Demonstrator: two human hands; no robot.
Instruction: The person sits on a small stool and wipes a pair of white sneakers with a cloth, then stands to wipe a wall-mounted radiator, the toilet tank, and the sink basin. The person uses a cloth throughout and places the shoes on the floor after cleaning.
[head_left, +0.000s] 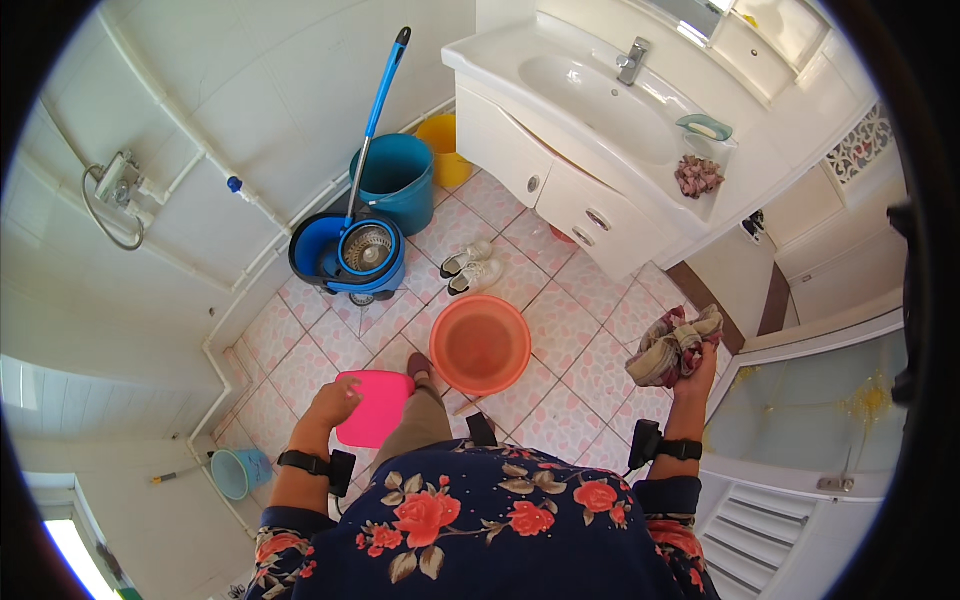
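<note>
My right hand (697, 373) is closed on a bunched, striped and patterned cloth (673, 347), held out at the right by the door. My left hand (337, 402) hangs at the left over a bright pink plastic stool or lid (375, 409); its fingers are partly curled, and whether they touch the pink thing I cannot tell. Between my hands, an orange plastic basin (481, 345) stands on the tiled floor just ahead of my feet. A pair of white shoes (472, 268) sits beyond the basin.
A blue spin-mop bucket (311, 251) with a mop (385, 82), a teal bucket (409, 180) and a yellow bucket (445, 154) line the left wall. The washbasin cabinet (502, 142) stands ahead right. At lower left is a light-blue bucket (241, 474); the glass-panelled door (810, 412) is at right.
</note>
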